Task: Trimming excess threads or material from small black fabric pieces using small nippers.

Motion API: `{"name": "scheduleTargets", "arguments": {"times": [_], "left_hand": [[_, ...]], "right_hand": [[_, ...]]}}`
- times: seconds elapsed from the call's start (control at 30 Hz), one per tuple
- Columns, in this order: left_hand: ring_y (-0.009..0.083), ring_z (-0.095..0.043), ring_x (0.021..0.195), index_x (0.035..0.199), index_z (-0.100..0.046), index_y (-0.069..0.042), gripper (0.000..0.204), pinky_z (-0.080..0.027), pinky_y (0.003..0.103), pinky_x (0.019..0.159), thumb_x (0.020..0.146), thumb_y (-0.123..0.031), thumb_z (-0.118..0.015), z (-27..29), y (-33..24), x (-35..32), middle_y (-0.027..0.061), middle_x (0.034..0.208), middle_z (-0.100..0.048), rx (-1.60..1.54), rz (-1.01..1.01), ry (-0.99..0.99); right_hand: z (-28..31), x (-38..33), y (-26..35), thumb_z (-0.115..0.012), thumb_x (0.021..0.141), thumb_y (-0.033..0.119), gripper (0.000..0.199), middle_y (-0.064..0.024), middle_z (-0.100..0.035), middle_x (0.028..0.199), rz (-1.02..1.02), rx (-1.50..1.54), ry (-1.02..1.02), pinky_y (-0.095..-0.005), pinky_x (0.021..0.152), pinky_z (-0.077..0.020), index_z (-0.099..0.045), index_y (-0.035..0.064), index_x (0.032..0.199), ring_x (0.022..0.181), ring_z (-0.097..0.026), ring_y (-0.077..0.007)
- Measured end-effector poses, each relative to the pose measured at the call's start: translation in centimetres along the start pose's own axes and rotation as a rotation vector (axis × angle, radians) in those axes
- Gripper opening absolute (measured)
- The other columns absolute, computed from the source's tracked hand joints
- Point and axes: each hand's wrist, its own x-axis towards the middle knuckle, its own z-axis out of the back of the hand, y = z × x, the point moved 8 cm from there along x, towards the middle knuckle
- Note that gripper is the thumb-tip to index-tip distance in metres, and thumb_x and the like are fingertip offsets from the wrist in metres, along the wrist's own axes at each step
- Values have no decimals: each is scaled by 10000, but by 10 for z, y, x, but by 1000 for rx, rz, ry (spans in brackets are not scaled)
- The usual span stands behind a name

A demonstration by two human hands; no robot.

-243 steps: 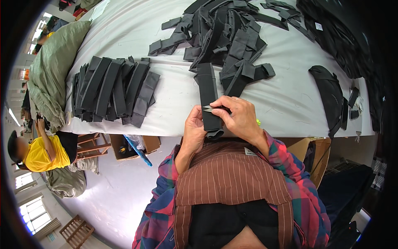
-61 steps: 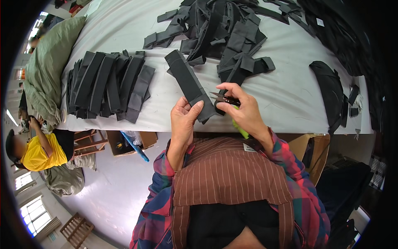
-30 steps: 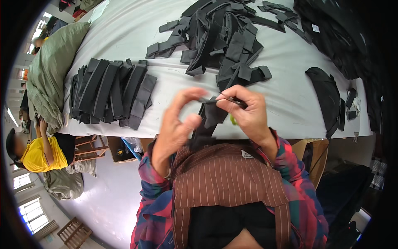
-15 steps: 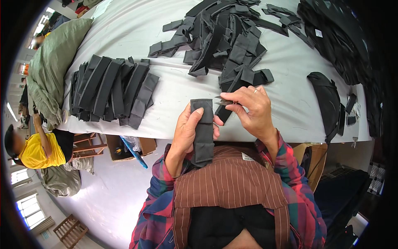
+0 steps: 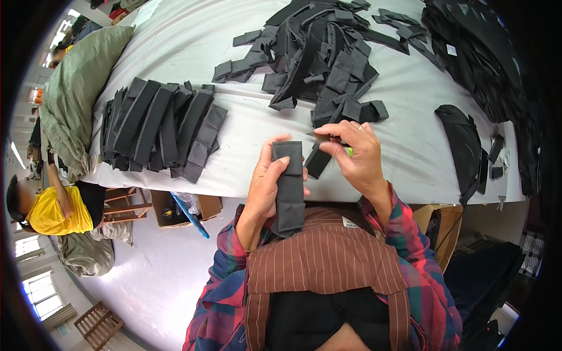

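Note:
My left hand (image 5: 263, 187) grips a dark grey folded fabric strip (image 5: 290, 196) upright at the table's near edge, its thumb pressed on the front and its fingers behind. A line of stitching runs across the strip's top end. My right hand (image 5: 361, 161) is closed on small metal thread snips (image 5: 319, 138), the blades pointing left, a little to the right of the strip's top and apart from it. A bit of bright green shows by the palm. Behind the snips, another dark strip (image 5: 318, 162) lies on the table.
A row of stacked grey strips (image 5: 161, 126) lies on the white-covered table (image 5: 246, 126) at left. A loose heap of strips (image 5: 316, 55) fills the far middle. Black fabric (image 5: 474, 52) and a curved black piece (image 5: 459, 146) are at right. A green sack (image 5: 88, 93) and a co-worker in yellow (image 5: 64, 207) are at left.
Both hands stay nearly in place. The snips have turned slightly in my right hand, and a green bit now shows by its palm. The strip in my left hand stands a little straighter.

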Motion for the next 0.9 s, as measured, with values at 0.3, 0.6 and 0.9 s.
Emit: {"name": "scheduleTargets", "arguments": {"times": [0.3,0.6,0.9], "left_hand": [[205,-627,840,1162,-414,-155,237,-566,347,690,978,-306,-413,-9,3,15,125,982,-593,-287,-23,-8],[184,-622,655,1013,-564,-34,317,-535,304,591,914,-334,-544,46,12,13,119,803,-635,-33,-3,-290],[180,-621,645,908,-604,-40,356,-522,287,595,906,-387,-524,60,17,15,112,771,-647,-191,6,-423]], "right_hand": [[-38,5,5,-722,627,92,272,-1,-513,664,190,60,188,-321,562,-296,-661,124,890,577,-478,-206],[-31,12,-3,-697,777,188,170,-16,-639,843,-148,189,96,-321,642,-345,-658,128,931,697,-576,-201],[-33,-19,16,-730,711,141,199,-4,-552,671,-21,108,208,-311,607,-290,-685,130,904,598,-470,-191]]}}
